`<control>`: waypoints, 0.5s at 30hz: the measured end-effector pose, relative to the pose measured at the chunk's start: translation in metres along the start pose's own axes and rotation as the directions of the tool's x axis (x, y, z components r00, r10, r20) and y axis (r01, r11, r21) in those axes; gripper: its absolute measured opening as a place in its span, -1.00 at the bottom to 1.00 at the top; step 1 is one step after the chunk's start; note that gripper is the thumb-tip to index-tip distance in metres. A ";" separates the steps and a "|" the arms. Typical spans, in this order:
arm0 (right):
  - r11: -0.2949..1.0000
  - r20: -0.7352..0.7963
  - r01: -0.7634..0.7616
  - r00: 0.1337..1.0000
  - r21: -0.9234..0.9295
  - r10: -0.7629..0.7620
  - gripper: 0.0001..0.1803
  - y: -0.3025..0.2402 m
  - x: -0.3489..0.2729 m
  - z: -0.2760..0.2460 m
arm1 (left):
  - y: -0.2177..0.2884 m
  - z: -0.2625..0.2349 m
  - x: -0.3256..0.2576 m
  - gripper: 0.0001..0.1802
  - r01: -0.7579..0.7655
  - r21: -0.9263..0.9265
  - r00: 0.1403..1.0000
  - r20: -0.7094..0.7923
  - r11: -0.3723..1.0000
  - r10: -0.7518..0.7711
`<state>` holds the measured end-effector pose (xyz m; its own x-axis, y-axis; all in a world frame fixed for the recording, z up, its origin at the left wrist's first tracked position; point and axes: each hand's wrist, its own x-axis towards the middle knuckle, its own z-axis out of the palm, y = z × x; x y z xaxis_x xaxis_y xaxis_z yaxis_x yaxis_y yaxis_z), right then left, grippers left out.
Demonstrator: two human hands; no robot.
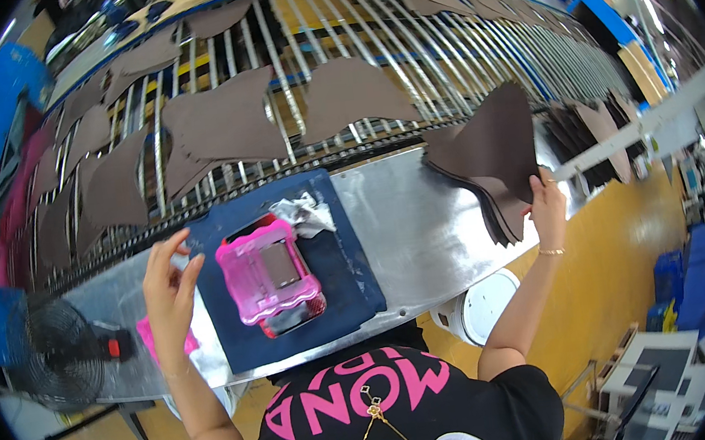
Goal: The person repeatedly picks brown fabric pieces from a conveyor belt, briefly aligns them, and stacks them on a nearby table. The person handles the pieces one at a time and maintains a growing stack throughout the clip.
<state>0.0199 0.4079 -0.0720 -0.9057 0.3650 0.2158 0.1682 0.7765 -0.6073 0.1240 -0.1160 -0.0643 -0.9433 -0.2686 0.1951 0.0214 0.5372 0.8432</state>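
My right hand (pixel 547 206) pinches the edge of a dark brown cut sheet (pixel 499 140), which looks like leather or fabric. The sheet is lifted and curled up from a stack of similar brown pieces (pixel 498 213) on the metal table. Over the table's left part hovers my left hand (pixel 171 291), its fingers bent but apart, with nothing in them. To its right, a pink wavy-edged plastic holder (pixel 242 270) lies over a red-rimmed object (pixel 298 316) on a dark blue cloth (pixel 344 264). Beside the holder sits a crumpled whitish wrapper (pixel 309 214).
Beyond the metal table (pixel 403 215), a roller rack (pixel 334 41) carries several brown cut pieces (pixel 221 118). A black fan (pixel 53 350) stands at the left end, near a pink cloth (pixel 189 340). More brown pieces (pixel 593 139) hang at right by a pale bar (pixel 659 115). A white bucket (pixel 490 304) stands below.
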 end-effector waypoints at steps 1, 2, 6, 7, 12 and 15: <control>0.995 -0.017 0.063 0.998 0.080 -0.062 -0.71 -0.019 -0.006 -0.004 | 0.006 0.004 0.004 -0.59 -0.045 0.020 0.999 -0.013 0.999 0.045; 0.978 -0.031 0.130 0.991 0.162 -0.127 -0.71 -0.039 -0.010 -0.004 | 0.013 0.005 0.006 -0.60 -0.082 0.045 0.996 -0.032 0.996 0.084; 0.869 -0.063 0.436 0.899 0.233 -0.434 -0.76 -0.106 -0.030 -0.009 | 0.029 0.021 0.021 -0.60 -0.170 -0.060 0.985 -0.045 0.984 0.167; 0.825 -0.056 0.495 0.864 0.273 -0.500 -0.76 -0.123 -0.036 -0.010 | 0.029 0.024 0.026 -0.53 -0.260 0.017 0.965 -0.036 0.965 0.261; 0.523 -0.062 0.593 0.696 0.612 -0.715 -0.78 -0.186 -0.059 -0.005 | 0.043 0.035 0.032 -0.25 -0.287 -0.155 0.954 -0.131 0.945 0.269; 0.346 -0.012 0.421 0.648 0.839 -0.761 -0.78 -0.203 -0.065 0.010 | 0.034 0.029 0.027 -0.35 -0.162 -0.505 0.983 -0.155 0.848 0.095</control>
<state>0.0405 0.2214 0.0300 -0.7106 -0.3488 0.6111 -0.6495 -0.0087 -0.7603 0.0898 -0.0815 -0.0447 -0.8743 -0.3365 0.3497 0.3379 0.0952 0.9364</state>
